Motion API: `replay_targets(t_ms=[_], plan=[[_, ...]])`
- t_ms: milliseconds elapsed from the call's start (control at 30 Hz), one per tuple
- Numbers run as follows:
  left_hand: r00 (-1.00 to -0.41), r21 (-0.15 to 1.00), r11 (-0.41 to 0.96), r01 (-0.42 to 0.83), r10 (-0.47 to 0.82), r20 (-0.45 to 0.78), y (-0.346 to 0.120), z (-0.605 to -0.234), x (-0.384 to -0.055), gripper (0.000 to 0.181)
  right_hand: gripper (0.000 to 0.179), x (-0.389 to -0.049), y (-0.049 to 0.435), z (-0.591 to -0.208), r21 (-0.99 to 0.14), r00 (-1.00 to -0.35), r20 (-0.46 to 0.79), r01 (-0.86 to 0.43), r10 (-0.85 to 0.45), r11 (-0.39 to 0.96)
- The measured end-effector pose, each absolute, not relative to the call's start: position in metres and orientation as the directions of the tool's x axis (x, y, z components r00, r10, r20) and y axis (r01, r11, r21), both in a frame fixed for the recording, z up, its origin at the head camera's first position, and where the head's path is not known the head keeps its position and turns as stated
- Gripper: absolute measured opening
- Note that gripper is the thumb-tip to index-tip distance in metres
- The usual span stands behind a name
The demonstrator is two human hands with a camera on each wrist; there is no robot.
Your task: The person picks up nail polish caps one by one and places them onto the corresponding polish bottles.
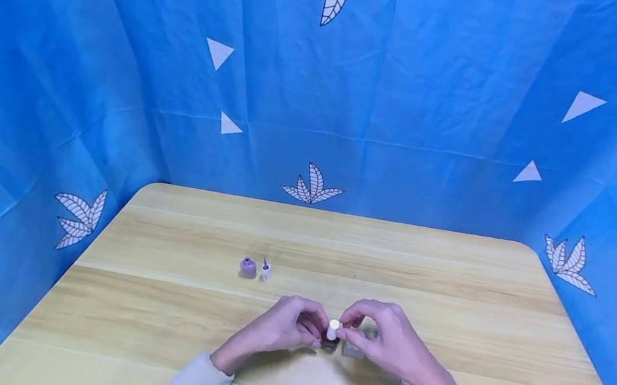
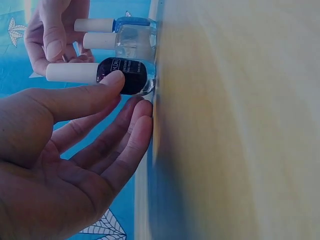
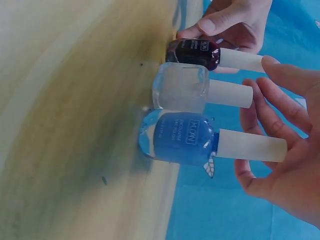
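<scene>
Left hand (image 1: 293,323): pinches dark bottle (image 2: 135,77), upright on table (image 1: 157,330).
Right hand (image 1: 391,339): pinches its white cap (image 2: 72,73).
Beside dark bottle: clear bottle (image 3: 180,87), then blue bottle (image 3: 185,136).
Farther left: open purple bottle (image 1: 248,270), brush cap (image 1: 265,274).

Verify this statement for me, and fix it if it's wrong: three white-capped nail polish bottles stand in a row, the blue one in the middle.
The position of the blue nail polish bottle is wrong: it stands at one end. The clear nail polish bottle is in the middle, with the dark nail polish bottle at the other end, as the right wrist view shows.
</scene>
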State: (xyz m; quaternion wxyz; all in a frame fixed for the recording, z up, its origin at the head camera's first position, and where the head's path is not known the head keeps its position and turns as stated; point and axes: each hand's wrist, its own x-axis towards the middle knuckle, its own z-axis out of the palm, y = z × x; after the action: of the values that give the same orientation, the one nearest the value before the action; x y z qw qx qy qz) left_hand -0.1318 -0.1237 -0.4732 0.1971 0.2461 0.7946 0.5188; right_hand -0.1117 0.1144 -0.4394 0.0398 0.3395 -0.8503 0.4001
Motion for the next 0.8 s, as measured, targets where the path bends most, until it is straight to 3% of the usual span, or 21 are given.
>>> replay_targets(t_ms=[800], plan=[[-0.883, 0.940, 0.208, 0.270, 0.444, 0.155, -0.183, -0.399, -0.150, 0.026, 0.006, -0.128, 0.103, -0.393, -0.647, -0.792, 0.399, -0.600, -0.462, 0.470]])
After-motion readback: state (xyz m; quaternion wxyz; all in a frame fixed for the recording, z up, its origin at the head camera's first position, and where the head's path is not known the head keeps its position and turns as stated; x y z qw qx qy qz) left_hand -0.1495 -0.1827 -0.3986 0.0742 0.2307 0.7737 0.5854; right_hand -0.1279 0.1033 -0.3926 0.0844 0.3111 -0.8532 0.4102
